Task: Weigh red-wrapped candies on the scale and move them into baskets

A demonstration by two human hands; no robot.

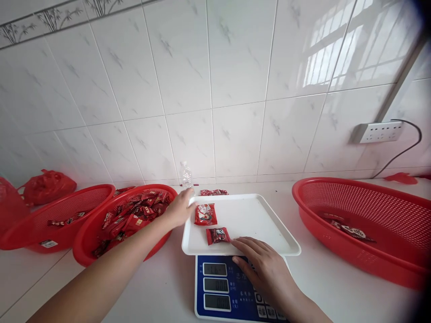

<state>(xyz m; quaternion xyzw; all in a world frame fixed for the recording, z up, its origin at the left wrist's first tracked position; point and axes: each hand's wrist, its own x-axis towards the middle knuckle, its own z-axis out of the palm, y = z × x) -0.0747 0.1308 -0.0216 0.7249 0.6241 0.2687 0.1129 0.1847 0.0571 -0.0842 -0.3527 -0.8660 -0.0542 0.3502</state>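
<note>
While the right hand (267, 264) is held over the front edge of the white tray (256, 217), its fingers are loose and outstretched, with their tips placed just beside the small packet (218, 235). The large packet (205, 214) is set behind it, on the tray's left side. The left hand (180, 208) is positioned at the far left corner, near the bottle (186, 174); whether anything is grasped by its fingers cannot be told. The tray is supported by the scale (239, 291).

a squarish red packet (205, 215) lies flat behind a darker packet (218, 235) on the white tray (262, 222).
</note>
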